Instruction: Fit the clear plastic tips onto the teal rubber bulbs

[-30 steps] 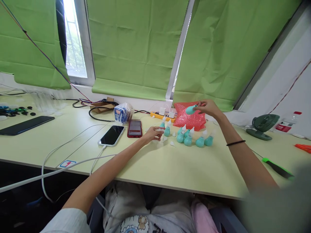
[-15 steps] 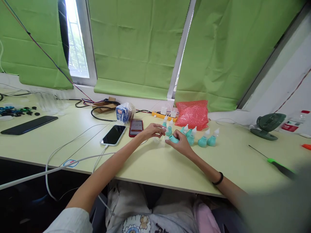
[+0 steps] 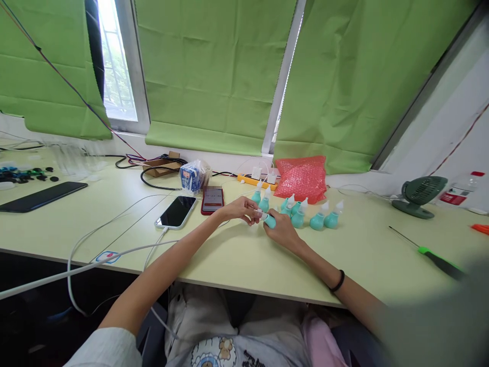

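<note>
My right hand (image 3: 283,229) is closed around a teal squeeze bulb (image 3: 270,220), which lies tilted with its mouth toward the left. My left hand (image 3: 243,210) pinches a small clear nozzle (image 3: 261,214) against that mouth. Whether the nozzle sits inside the bulb or only touches it, I cannot tell. Just behind my hands stand two teal bulbs with pale pointed tips, one of them a tipped bulb (image 3: 264,203). Right of my right hand are several more, among them an upright tipped bulb (image 3: 317,220) and another tipped bulb (image 3: 331,219).
Behind the bulbs lie a pink bubble-wrap pouch (image 3: 300,179) and a yellow power strip (image 3: 256,182). To the left are a red-cased phone (image 3: 212,199), a charging phone (image 3: 176,212) and a bagged blue box (image 3: 191,178). A green fan (image 3: 420,196) and a screwdriver (image 3: 435,259) are at right.
The bulb in my right hand has turned so its mouth faces left, and my hands have come together. The nozzle in my left hand now meets the bulb.
</note>
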The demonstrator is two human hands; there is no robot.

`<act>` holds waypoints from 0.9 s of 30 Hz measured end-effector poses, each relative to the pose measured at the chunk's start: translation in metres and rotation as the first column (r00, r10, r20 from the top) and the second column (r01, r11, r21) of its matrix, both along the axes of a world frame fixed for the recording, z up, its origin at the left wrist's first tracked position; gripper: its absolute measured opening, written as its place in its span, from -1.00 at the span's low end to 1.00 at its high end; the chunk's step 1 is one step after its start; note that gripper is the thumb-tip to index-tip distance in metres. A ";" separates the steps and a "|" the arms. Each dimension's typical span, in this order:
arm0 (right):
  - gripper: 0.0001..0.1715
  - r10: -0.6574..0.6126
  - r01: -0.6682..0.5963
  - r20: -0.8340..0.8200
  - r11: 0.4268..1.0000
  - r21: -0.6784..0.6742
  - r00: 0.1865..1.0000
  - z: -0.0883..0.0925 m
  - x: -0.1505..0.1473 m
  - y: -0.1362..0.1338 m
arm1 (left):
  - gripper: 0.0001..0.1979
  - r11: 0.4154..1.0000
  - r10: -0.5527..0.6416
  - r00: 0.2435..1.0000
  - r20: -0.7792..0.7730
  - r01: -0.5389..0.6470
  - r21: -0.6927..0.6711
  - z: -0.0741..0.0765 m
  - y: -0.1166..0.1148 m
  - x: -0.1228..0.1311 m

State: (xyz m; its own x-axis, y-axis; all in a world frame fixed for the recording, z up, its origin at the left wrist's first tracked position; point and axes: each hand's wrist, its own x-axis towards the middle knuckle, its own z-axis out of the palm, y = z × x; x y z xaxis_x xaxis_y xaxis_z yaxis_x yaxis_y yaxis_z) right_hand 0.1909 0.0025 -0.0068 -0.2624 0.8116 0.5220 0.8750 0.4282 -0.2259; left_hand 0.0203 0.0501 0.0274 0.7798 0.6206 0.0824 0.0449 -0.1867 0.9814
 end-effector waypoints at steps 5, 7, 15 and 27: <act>-0.81 -0.063 0.065 0.054 0.998 -0.026 0.997 -0.001 -0.002 -0.003 | -0.74 0.997 0.039 0.999 -0.032 -0.036 0.074 -0.003 0.004 0.001; -0.79 -0.076 0.079 0.060 0.996 -0.045 0.995 -0.001 -0.002 -0.003 | -0.74 0.994 0.051 0.998 -0.039 -0.047 0.095 -0.005 0.006 0.003; -0.79 0.060 -0.081 -0.090 0.963 -0.257 0.994 0.008 0.002 -0.002 | -0.67 0.989 0.018 1.000 0.002 -0.018 0.144 -0.009 0.002 0.011; -0.82 0.164 -0.529 -0.520 0.476 -0.703 0.838 0.017 0.013 0.000 | -0.70 0.957 -0.076 0.995 -0.063 0.090 0.276 -0.009 0.000 0.015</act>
